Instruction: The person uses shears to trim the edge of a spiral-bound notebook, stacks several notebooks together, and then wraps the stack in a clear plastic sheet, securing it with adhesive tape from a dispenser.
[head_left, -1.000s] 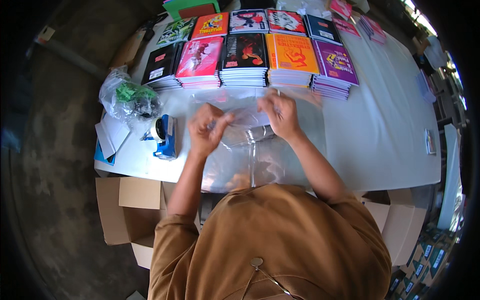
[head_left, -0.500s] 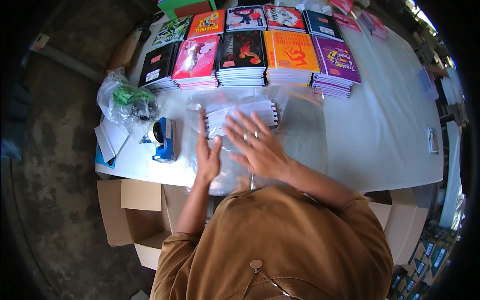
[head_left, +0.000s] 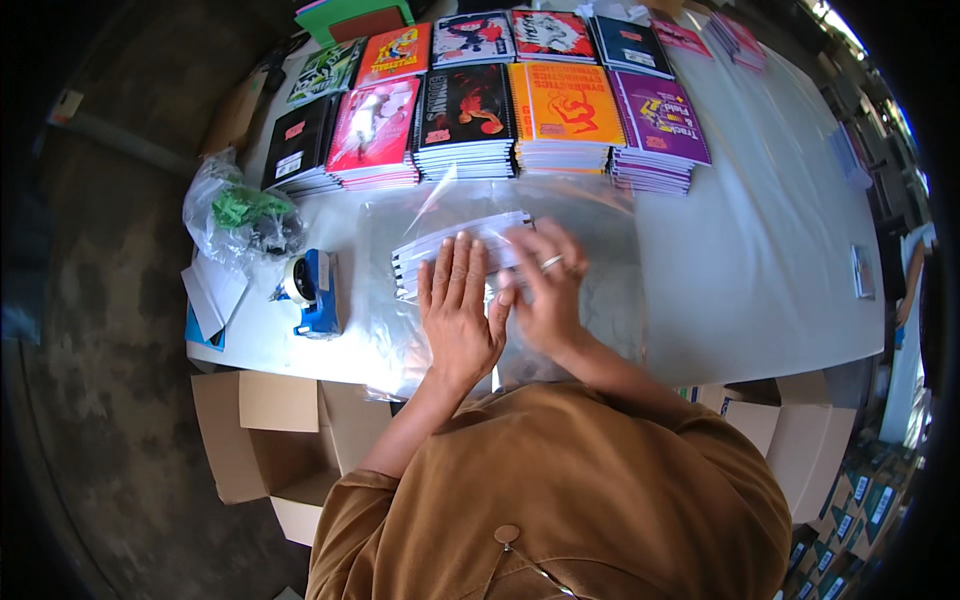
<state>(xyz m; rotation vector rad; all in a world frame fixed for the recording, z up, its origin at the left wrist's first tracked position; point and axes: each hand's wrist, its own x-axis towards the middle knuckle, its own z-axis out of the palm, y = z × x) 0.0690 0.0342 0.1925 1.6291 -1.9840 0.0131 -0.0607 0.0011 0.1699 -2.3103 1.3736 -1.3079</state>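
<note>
A bundle of spiral notebooks (head_left: 412,262), white page edges and dark bindings upward, sits in clear plastic wrap (head_left: 610,265) right in front of me. My left hand (head_left: 462,325) lies flat on its near side, fingers stretched out and side by side. Over the bundle's right end is my right hand (head_left: 552,285), fingers apart and slightly bent, blurred by motion; nothing shows in it. A ring is on one of its fingers. Whether the right fingertips touch the plastic I cannot tell.
Stacks of colourful notebooks (head_left: 465,110) line the far side of the white table (head_left: 750,250). To the left are a blue tape dispenser (head_left: 320,295), a crumpled plastic bag (head_left: 240,210) and papers (head_left: 215,290). Open cardboard boxes (head_left: 240,430) stand below the near edge, left and right.
My left hand has moved from beside the bundle's left end to flat on its near side. My right hand has shifted right, off the middle. The bundle now tilts up to the right.
</note>
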